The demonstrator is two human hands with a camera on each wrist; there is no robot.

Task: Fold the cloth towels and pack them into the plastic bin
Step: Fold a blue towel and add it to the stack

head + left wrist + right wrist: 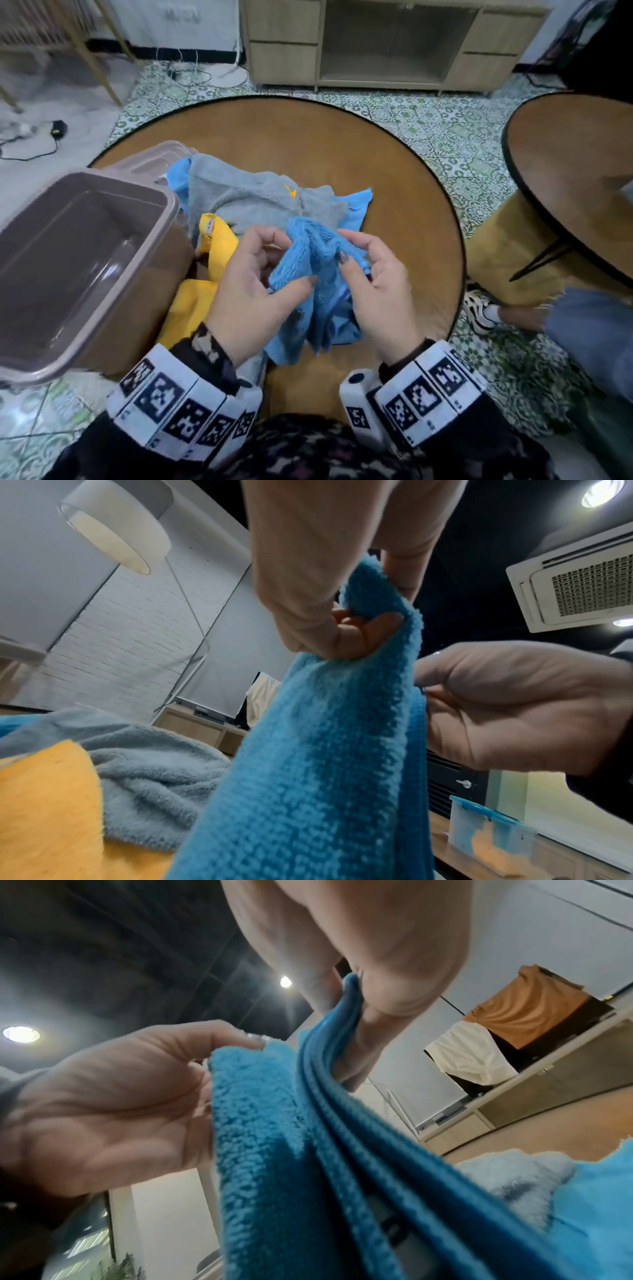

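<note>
Both hands hold a fluffy blue towel (pixel 308 260) up over the round wooden table (pixel 394 178). My left hand (pixel 253 284) pinches its bunched top edge (pixel 377 610) between thumb and fingers. My right hand (pixel 373 274) pinches the towel's hem (pixel 342 1007) just to the right. The rest of the blue towel (pixel 308 777) hangs down to the table. Behind it lies a heap: a grey towel (pixel 246 192), a yellow towel (pixel 219 246) and a light blue cloth (pixel 356 205). The empty taupe plastic bin (pixel 68 260) stands at the left.
The bin's lid (pixel 150 157) lies behind the bin on the table. A second round table (pixel 575 164) stands at the right, with another person's shoe (pixel 479 308) and sleeve (pixel 589 329) beneath it. A wooden cabinet (pixel 376 44) stands beyond on the patterned floor.
</note>
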